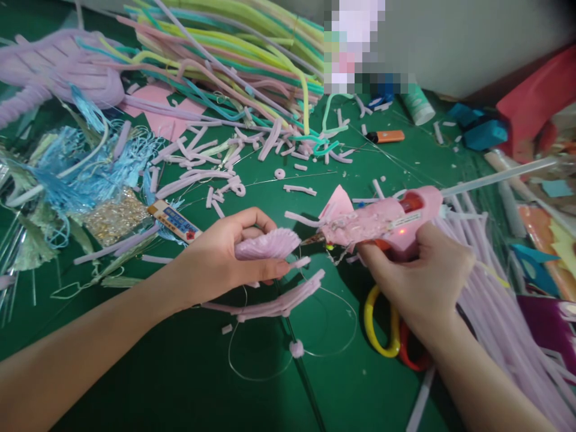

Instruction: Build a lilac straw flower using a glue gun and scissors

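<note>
Between the thumb and fingers of my left hand (234,249) is a lilac pipe-cleaner piece (267,245), its ridged, rounded side facing up. My right hand (416,270) grips a pink hot glue gun (382,223) with a small light lit on its side. The gun's nozzle (312,239) points left, right by the tip of the lilac piece; whether they touch I cannot tell. Below my left hand, a dark thin stem (306,384) carries a lilac bead-like knot (296,348), a curved lilac pipe-cleaner strip (283,298) and loops of thin wire (261,379).
Scissors with yellow and red handles (382,324) lie under my right wrist. Lilac pipe cleaners (490,288) spread at the right, coloured ones (225,54) at the back. Cut lilac scraps (270,141), an orange lighter (389,137), blue tassels (99,162) and a bag of beads (117,216) surround the hands.
</note>
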A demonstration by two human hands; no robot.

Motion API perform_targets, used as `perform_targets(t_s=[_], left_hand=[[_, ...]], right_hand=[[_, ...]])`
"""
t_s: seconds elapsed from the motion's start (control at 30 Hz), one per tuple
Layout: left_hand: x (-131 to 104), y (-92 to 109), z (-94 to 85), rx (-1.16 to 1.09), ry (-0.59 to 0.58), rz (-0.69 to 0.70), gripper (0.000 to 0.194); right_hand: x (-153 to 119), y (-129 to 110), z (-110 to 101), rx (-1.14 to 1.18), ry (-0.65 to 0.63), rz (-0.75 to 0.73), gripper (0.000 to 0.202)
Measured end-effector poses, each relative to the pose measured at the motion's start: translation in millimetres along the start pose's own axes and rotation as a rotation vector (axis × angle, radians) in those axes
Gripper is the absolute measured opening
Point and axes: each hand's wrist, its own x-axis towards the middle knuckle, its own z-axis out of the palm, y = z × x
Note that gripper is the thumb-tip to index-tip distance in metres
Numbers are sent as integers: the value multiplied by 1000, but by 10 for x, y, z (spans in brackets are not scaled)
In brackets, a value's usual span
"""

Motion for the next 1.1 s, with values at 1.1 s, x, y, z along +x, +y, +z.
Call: perform_targets(t_s=[1.1], left_hand=[[-47, 51, 15, 32, 41, -1, 42]], right_hand=[[490, 330, 79, -218, -51, 76, 47]])
